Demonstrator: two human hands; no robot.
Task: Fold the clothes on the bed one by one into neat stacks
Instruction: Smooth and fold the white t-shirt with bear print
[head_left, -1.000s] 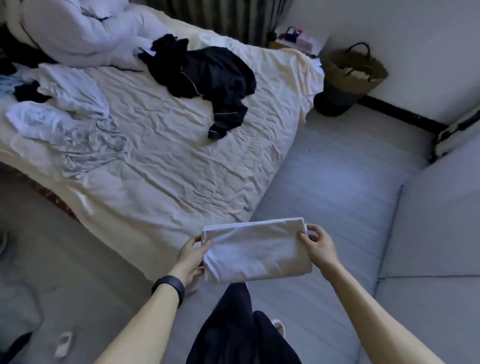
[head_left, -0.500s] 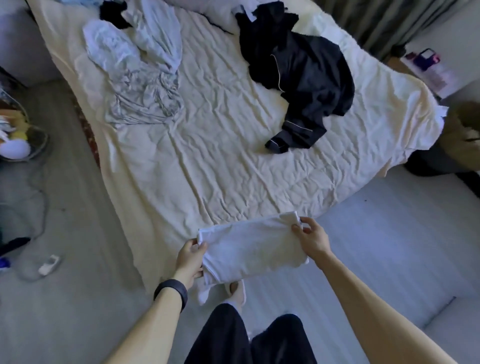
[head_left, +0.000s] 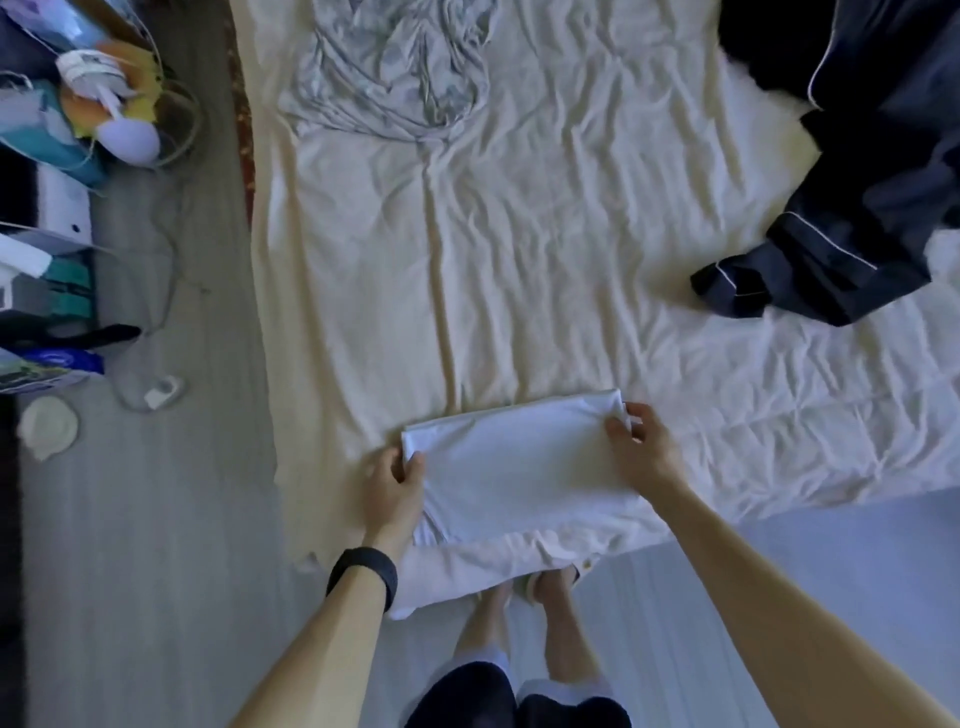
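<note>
Item under handling: a folded white fabric rectangle (head_left: 519, 467), held between both hands at the near edge of the wrinkled cream bed sheet (head_left: 519, 260). Whether its full weight rests on the sheet cannot be told.

Left hand (head_left: 392, 488): clamped on the left short edge of the folded white fabric rectangle, thumb on top, fingers curled beneath. A black wristband (head_left: 363, 574) sits on that wrist.

Right hand (head_left: 641, 452): pinching the far right corner of the rectangle, thumb and fingertips closed on the fabric, palm lying over the right edge.

The fold looks flat and even, with its far long edge straight (a little loose cloth shows beneath the near left corner).

Unfolded stock: a crumpled pale grey garment (head_left: 395, 67) lies on the sheet well beyond the left hand, at the far side. A dark navy garment with white piping (head_left: 857, 208) lies well beyond and to the right of the right hand.

Off the bed, far to the left of the left hand, mixed household clutter (head_left: 78, 130) and a white cable (head_left: 166, 291) lie on the grey floor.
</note>
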